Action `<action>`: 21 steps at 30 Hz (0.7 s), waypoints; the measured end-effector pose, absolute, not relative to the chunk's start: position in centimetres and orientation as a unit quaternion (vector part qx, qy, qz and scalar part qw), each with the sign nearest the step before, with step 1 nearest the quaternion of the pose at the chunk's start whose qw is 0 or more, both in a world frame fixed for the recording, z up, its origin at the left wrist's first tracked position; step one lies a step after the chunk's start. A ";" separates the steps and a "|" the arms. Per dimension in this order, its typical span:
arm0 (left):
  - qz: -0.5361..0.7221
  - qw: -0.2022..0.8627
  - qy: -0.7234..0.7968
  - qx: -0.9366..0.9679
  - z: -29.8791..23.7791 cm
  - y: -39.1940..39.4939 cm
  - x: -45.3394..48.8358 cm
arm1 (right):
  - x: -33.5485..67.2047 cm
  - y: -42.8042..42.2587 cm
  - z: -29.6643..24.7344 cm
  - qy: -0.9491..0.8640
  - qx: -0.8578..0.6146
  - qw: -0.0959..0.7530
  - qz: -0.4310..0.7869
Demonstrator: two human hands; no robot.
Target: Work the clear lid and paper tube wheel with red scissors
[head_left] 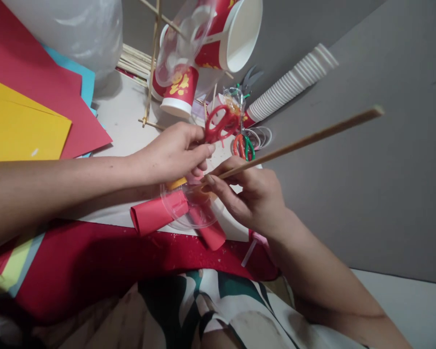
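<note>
My right hand pinches the near end of a long wooden stick that slants up to the right. My left hand is closed, its fingers meeting the stick's end and the rim of a clear plastic lid. Under the lid lie rolled red paper tubes. Red scissors lie just beyond my left fingers.
Red paper cups on a stick frame stand at the back, with a stack of white cups lying to the right. Green and orange scissors lie nearby. Red and yellow paper sheets cover the left. A bundle of sticks lies behind.
</note>
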State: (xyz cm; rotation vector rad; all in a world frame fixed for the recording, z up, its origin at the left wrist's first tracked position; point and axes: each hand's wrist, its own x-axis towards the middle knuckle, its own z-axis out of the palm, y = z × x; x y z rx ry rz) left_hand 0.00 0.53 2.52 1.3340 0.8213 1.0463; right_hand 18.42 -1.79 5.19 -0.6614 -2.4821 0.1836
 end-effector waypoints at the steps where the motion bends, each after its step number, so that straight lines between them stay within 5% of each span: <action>1: 0.459 0.592 0.364 0.554 2.9 0.6 -0.1 | 18.6 -1.8 4.9 -0.922 -0.250 0.288 0.073; 13: 0.602 0.506 0.459 0.414 3.6 3.3 -2.2 | 21.7 -2.5 2.6 -0.712 -0.376 0.542 0.242; 21: 0.467 0.452 0.529 0.545 3.1 3.8 -2.9 | 25.9 0.3 2.7 -0.543 -0.380 0.703 0.256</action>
